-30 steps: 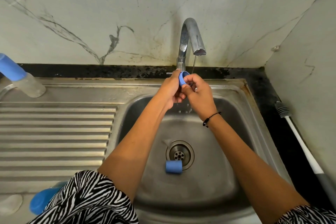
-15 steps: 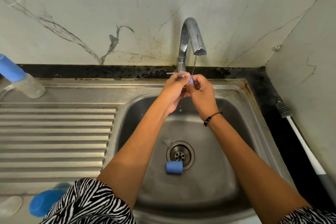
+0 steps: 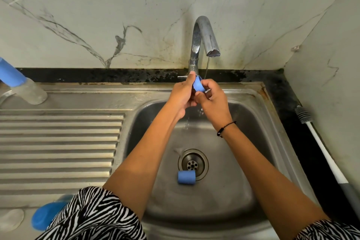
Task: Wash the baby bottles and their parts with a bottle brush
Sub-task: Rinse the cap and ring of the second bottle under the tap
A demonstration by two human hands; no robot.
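Both hands are up under the tap [image 3: 204, 41], where a thin stream of water runs. My left hand [image 3: 182, 95] and my right hand [image 3: 213, 97] together hold a small blue bottle ring [image 3: 198, 84] between their fingers. A blue cap [image 3: 186, 177] lies on its side in the sink [image 3: 263, 142] beside the drain [image 3: 192, 163]. A baby bottle with a blue top [image 3: 21, 85] lies at the far left of the drainboard. The bottle brush [image 3: 319, 140] with a white handle lies on the black counter to the right.
A ribbed steel drainboard [image 3: 58, 142] fills the left side. Another blue bottle part [image 3: 46, 214] sits at the lower left, partly behind my zebra-print sleeve. Marble walls close in behind and on the right.
The blue ring, nearly hidden between my fingers half a second ago, has been turned and shows plainly again. My hands have stayed under the tap.
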